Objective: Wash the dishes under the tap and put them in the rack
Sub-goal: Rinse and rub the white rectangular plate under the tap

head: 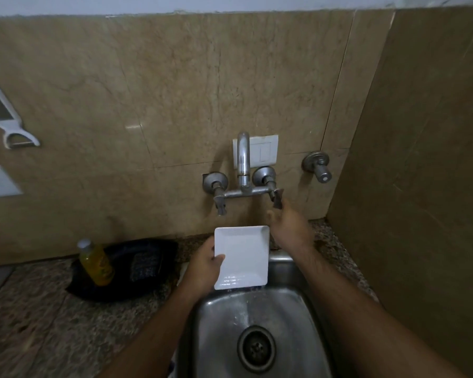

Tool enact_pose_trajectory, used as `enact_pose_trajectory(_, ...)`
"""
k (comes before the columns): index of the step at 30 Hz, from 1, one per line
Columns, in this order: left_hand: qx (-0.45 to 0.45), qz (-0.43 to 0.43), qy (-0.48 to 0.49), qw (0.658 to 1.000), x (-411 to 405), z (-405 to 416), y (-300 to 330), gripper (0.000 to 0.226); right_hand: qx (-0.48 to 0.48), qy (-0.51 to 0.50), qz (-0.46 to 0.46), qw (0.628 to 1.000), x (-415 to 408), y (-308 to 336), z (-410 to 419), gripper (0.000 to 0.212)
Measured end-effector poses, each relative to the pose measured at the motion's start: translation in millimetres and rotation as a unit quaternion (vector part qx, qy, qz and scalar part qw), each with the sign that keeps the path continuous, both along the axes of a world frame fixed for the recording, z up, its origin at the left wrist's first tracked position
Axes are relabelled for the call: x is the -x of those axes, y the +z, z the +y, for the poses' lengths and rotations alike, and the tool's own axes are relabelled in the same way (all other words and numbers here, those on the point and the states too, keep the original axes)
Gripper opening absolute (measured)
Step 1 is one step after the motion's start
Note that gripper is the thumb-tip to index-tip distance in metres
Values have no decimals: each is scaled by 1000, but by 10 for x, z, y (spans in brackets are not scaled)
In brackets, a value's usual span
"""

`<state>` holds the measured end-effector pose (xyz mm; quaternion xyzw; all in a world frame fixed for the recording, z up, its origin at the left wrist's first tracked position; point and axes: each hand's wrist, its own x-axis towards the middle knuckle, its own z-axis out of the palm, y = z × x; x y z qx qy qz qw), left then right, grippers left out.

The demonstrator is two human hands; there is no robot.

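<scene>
While water runs off its lower edge, a white square plate (pixel 242 257) is held above the back of a steel sink (pixel 257 309), below the spout of a wall-mounted tap (pixel 243 159). The left hand (pixel 205 266) grips the plate by its left edge, thumb curled over the rim onto the top face. The right hand (pixel 287 227) reaches up past the plate's right corner to the tap's right handle (pixel 277 199); its fingertips meet the handle, but whether they pinch it or only touch it cannot be told. A round drain (pixel 256 349) sits in the wet sink basin. On the speckled stone counter (pixel 38 323) to the left, a bottle of yellow liquid (pixel 94 261) stands against a black bag (pixel 137 268). A white peeler (pixel 8 118) hangs on the beige wall further left, with a white switch plate (pixel 265 151) behind the tap.
</scene>
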<state>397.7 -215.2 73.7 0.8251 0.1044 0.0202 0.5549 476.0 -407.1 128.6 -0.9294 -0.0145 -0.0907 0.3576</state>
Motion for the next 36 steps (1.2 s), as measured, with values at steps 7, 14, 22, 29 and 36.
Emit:
enact_pose_trajectory(7,-51,-83,46,994,422,165,265,35,-219,176,130,951,841,-312,55,33)
enact_pose_trajectory(14,-129,-126,0,984,755,365,620,25,-152,112,7,982,1146,-27,194,29)
enact_pose_trajectory(22,-251,-110,-15,962,894,554,922,24,-118,92,-109,983,1482,407,268,26)
enact_pose_trajectory(29,-243,-182,7,953,1002,525,1153,22,-109,88,-190,972,1644,560,247,20)
enact_pose_trajectory(36,-281,-204,15,938,1104,437,1213,25,-83,96,-235,964,1751,582,176,19)
